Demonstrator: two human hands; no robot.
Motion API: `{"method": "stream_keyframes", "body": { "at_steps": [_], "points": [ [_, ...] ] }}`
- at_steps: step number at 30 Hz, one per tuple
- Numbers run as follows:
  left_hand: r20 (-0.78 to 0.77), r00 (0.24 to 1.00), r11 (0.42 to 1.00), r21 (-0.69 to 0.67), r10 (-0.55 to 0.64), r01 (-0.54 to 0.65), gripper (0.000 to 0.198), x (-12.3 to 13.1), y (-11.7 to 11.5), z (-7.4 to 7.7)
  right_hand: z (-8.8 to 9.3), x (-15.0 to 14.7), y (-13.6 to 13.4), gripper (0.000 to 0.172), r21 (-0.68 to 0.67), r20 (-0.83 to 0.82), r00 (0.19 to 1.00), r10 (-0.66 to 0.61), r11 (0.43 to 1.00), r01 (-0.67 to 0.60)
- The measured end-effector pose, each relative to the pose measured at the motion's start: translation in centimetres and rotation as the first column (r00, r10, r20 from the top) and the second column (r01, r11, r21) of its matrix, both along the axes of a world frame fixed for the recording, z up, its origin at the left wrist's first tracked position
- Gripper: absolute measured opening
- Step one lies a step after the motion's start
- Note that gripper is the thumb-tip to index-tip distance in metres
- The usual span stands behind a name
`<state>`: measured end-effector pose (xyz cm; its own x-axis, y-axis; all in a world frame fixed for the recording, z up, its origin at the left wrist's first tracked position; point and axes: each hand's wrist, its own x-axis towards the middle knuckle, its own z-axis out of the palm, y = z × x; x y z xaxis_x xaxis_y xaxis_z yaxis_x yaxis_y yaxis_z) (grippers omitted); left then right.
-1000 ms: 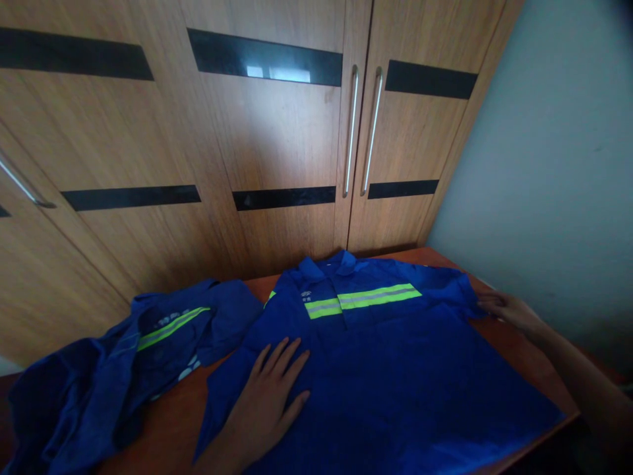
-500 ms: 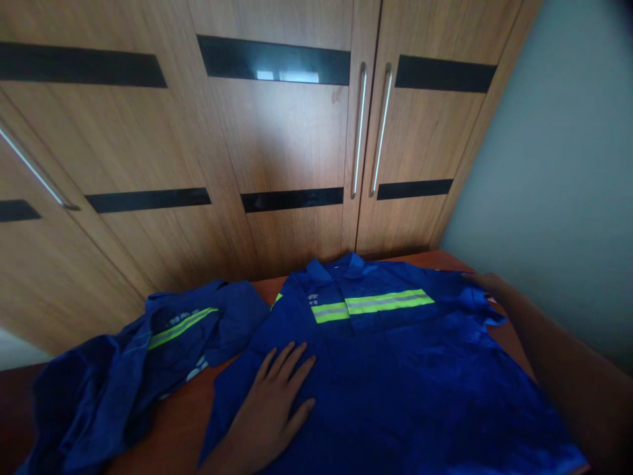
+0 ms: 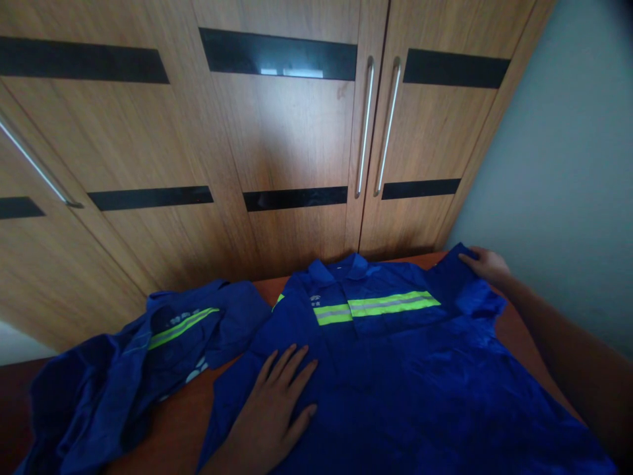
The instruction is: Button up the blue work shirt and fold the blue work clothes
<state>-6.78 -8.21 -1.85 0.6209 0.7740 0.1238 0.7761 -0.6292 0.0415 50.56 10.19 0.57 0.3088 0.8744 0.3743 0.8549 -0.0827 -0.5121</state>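
Note:
A blue work shirt (image 3: 395,376) with a yellow-green reflective band lies spread on a reddish-brown table (image 3: 178,422), collar toward the wardrobe. My left hand (image 3: 274,409) lies flat and open on the shirt's left front, fingers stretched out. My right hand (image 3: 487,264) is at the far right shoulder, gripping the sleeve edge and lifting it off the table. A second blue garment (image 3: 128,363) with the same reflective band lies crumpled at the left.
A wooden wardrobe (image 3: 277,145) with black stripes and long metal handles (image 3: 378,125) stands right behind the table. A pale wall (image 3: 568,165) closes the right side. The table's right edge runs under my right forearm.
My right hand has moved from the sleeve's outer edge up toward the far shoulder, raising the sleeve cloth. My left hand has stayed flat on the shirt.

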Motion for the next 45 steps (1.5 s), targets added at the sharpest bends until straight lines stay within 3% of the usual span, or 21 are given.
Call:
{"method": "stream_keyframes", "body": {
  "at_steps": [5,8,10,12,15,17,19,22,27,33,39,43,45],
  "points": [
    [0.031,0.999,1.0,0.026,-0.009,0.008,0.057,0.0,0.0,-0.1,2.5,-1.8,-0.3,0.053,-0.09,0.21,0.978,-0.005,0.996,0.025],
    [0.051,0.999,0.999,0.051,-0.016,0.013,0.057,-0.1,-0.1,-0.2,4.0,-3.8,-1.8,0.052,-0.094,0.287,0.958,0.024,0.996,0.003],
    [0.055,0.998,0.998,0.06,-0.018,0.015,0.057,-0.1,-0.1,-0.2,4.5,-5.6,-3.4,0.048,-0.102,0.339,0.935,0.105,0.992,-0.074],
    [0.055,0.998,0.998,0.063,-0.021,0.018,0.056,-0.2,-0.1,-0.2,4.1,-7.4,-5.5,0.044,-0.147,0.403,0.875,0.268,0.963,-0.227],
    [0.056,0.998,0.998,0.062,-0.02,0.017,0.056,-0.2,-0.1,-0.2,2.1,-9.0,-8.7,0.046,-0.308,0.474,0.686,0.552,0.834,-0.459],
    [0.054,0.998,0.998,0.056,-0.015,0.012,0.056,-0.2,-0.1,-0.3,0.4,-8.8,-10.3,0.049,-0.393,0.499,0.58,0.644,0.765,-0.51],
    [0.047,0.999,0.999,0.048,-0.014,0.012,0.056,-0.2,-0.1,-0.3,-1.2,-7.9,-11.2,0.049,-0.412,0.534,0.539,0.652,0.756,-0.508],
    [0.039,0.999,0.999,0.037,-0.015,0.013,0.056,-0.2,-0.1,-0.2,-3.2,-5.8,-12.1,0.051,-0.333,0.605,0.558,0.568,0.817,-0.471],
    [0.051,0.999,1.0,0.028,-0.011,0.009,0.055,-0.2,-0.2,-0.2,-5.6,-2.8,-13.4,0.054,-0.161,0.568,0.705,0.424,0.898,-0.41],
    [0.08,0.997,1.0,0.01,-0.012,0.011,0.054,-0.1,-0.3,0.0,-6.3,-1.6,-14.0,0.061,-0.158,0.453,0.801,0.393,0.919,-0.361],
    [0.09,0.996,1.0,0.018,-0.01,0.008,0.054,-0.1,-0.4,0.1,-6.0,-1.3,-14.7,0.054,-0.121,0.458,0.779,0.428,0.898,-0.423],
    [0.1,0.995,1.0,0.028,-0.013,0.01,0.054,-0.1,-0.4,0.1,-7.0,-0.9,-14.9,0.048,-0.156,0.454,0.79,0.413,0.909,-0.385],
    [0.102,0.995,1.0,0.027,-0.016,0.013,0.054,-0.1,-0.4,0.1,-7.4,-0.9,-14.6,0.049,-0.126,0.45,0.823,0.348,0.937,-0.327]
  ]
}}
